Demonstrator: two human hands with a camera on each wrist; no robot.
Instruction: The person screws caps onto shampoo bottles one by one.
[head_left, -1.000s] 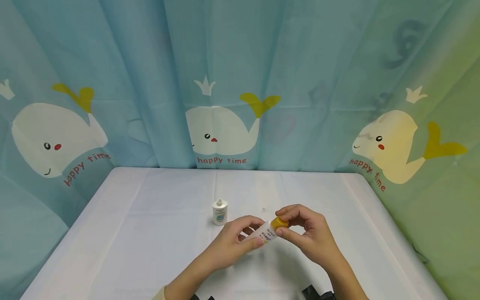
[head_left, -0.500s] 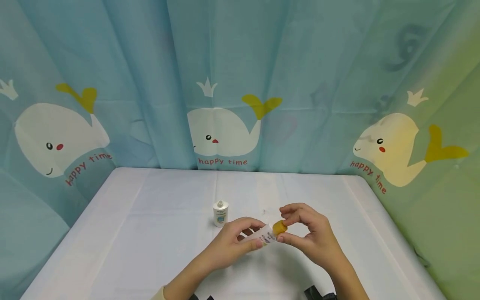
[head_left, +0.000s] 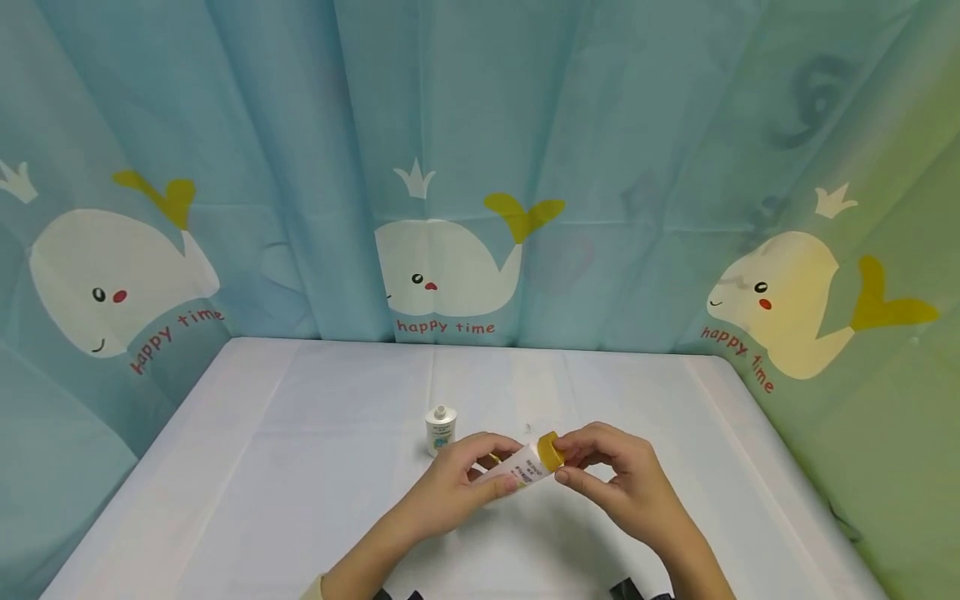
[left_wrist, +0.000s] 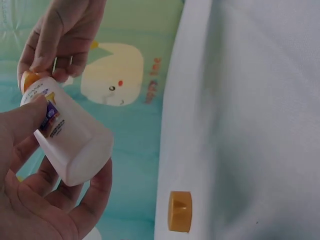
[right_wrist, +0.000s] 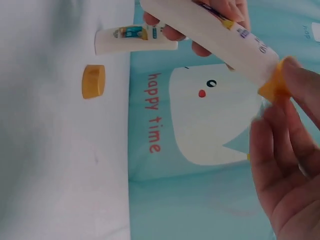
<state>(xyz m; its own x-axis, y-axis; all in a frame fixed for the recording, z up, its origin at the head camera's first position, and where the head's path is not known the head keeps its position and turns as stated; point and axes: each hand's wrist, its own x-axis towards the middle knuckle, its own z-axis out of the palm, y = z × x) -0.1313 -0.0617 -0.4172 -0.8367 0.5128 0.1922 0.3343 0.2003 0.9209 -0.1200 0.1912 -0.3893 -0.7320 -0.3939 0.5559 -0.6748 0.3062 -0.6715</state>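
A white plastic bottle (head_left: 517, 472) with printed labelling lies tilted in my left hand (head_left: 453, 492), its thumb across the front and its fingers behind. On the bottle's upper end sits a yellow cap (head_left: 550, 451), which the thumb and fingers of my right hand (head_left: 622, 479) pinch from the side. The right wrist view shows this same cap (right_wrist: 276, 82) at the bottle's neck, partly covered by the thumb. Behind my left hand stands a second white bottle (head_left: 441, 432), upright, with its narrow neck bare.
A loose yellow cap (right_wrist: 93, 81) rests on the white-covered table (head_left: 315, 467), mostly hidden behind my left hand in the head view. A blue-green curtain (head_left: 465, 125) printed with whales hangs along the table's far edge and sides.
The right fingers have shifted their hold on the cap, first lifting partly and then closing on it again. Bottle and cap have tipped slightly upward and to the left.
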